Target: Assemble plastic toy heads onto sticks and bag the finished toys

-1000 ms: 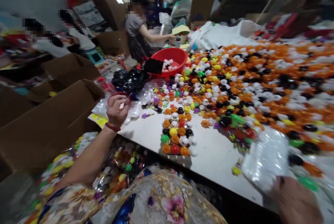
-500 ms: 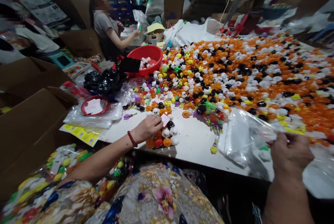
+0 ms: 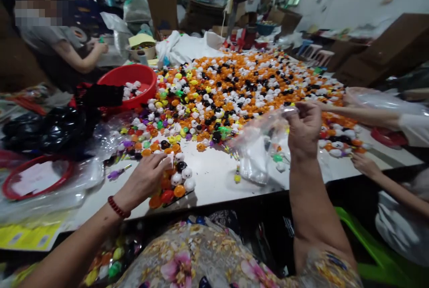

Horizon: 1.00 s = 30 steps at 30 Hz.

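Observation:
My left hand (image 3: 146, 180), with a red bead bracelet at the wrist, is closed on a small pale card (image 3: 172, 159). The card stands out past the fingertips over a block of little round toys (image 3: 176, 179) in orange, white, black and red, packed in rows by the table edge. Raised on the right, my right hand (image 3: 304, 128) pinches a clear plastic bag (image 3: 256, 156) by its edge. The bag stretches leftward and droops onto the white table (image 3: 214, 189). How far it is open I cannot tell.
A big heap of small toys (image 3: 248, 82) covers the table's far side. A red basin (image 3: 147, 84) and a red-rimmed tray (image 3: 10, 189) stand left. Another person's arms (image 3: 372, 113) reach in from the right, near more toys. A seated person (image 3: 60, 51) works at the back left.
My view has swung to the right. My right hand has risen and come inward, pulling up the clear bag from the table. My left hand stays over the toys with the card.

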Tool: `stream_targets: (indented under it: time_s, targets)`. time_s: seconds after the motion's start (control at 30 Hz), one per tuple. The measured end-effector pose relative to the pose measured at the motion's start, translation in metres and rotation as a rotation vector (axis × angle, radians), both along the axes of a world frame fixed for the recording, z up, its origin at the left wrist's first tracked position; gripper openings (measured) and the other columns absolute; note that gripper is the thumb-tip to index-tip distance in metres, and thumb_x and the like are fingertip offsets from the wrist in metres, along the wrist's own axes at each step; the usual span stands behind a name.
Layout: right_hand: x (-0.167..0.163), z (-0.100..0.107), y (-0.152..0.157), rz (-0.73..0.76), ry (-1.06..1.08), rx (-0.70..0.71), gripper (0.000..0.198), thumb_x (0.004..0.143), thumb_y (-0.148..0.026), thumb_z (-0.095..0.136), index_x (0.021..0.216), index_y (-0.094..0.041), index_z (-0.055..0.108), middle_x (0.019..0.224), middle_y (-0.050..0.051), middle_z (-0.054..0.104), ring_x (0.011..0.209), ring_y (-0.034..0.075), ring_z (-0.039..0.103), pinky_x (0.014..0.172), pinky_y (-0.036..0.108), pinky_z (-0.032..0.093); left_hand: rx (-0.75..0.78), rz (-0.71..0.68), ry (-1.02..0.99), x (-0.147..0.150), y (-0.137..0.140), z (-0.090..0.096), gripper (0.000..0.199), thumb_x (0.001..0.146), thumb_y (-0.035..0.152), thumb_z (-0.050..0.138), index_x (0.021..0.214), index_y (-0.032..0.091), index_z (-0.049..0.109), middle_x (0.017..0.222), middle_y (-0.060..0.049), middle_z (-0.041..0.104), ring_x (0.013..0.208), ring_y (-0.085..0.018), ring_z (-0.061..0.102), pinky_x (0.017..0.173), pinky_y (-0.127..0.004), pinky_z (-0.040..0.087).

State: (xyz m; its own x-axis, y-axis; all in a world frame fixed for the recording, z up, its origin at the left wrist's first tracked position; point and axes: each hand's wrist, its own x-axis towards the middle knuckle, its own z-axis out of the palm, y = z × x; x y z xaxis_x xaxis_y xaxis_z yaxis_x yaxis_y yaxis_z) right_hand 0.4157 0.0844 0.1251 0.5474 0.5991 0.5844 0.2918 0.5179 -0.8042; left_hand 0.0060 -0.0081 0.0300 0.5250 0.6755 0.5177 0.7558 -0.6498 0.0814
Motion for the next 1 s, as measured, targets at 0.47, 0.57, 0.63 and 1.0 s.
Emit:
stream_targets:
  time_s: [0.47, 0.57, 0.63, 1.0]
  targets:
    - [-0.074, -0.002, 0.008, 0.241, -0.021, -0.002, 0.039, 0.073, -0.056, 0.07, 0.072, -0.022, 0.05, 0.062, -0.007, 0.048, 0.055, 0.009, 0.043, 0.054, 0.021, 0.04, -1.423, -0.05, -1.268, 0.123, -0.006, 0.034, 0.068, 0.062, 0.047, 0.086, 0.119, 0.017, 0.062, 0.13, -0.017, 0.058, 0.12, -0.028, 0.055, 0.097, -0.037, 0.044]
    - [-0.081, 0.001, -0.008, 0.155, -0.185, -0.106, 0.038, 0.075, -0.054, 0.068, 0.069, -0.021, 0.051, 0.058, -0.007, 0.047, 0.053, 0.009, 0.041, 0.052, 0.022, 0.035, -1.502, -0.167, -1.389, 0.126, -0.002, 0.044, 0.059, 0.06, 0.043, 0.088, 0.109, 0.018, 0.067, 0.118, -0.011, 0.065, 0.111, -0.024, 0.06, 0.095, -0.035, 0.045]
    - [-0.081, 0.001, -0.016, 0.101, -0.269, -0.164, 0.037, 0.076, -0.055, 0.065, 0.068, -0.021, 0.051, 0.055, -0.007, 0.047, 0.052, 0.01, 0.04, 0.051, 0.023, 0.033, -1.498, -0.199, -1.479, 0.128, 0.0, 0.049, 0.053, 0.061, 0.039, 0.088, 0.106, 0.018, 0.069, 0.111, -0.01, 0.068, 0.1, -0.02, 0.065, 0.09, -0.032, 0.048]
    - [-0.057, -0.026, -0.028, -0.048, -0.574, -0.231, 0.037, 0.081, -0.056, 0.055, 0.066, -0.022, 0.056, 0.06, 0.002, 0.058, 0.058, 0.017, 0.052, 0.06, 0.028, 0.041, -1.013, 0.013, -1.541, 0.123, 0.036, 0.038, 0.053, 0.063, 0.064, 0.076, 0.057, 0.018, 0.051, 0.044, 0.005, 0.048, 0.038, -0.007, 0.043, 0.042, -0.021, 0.035]
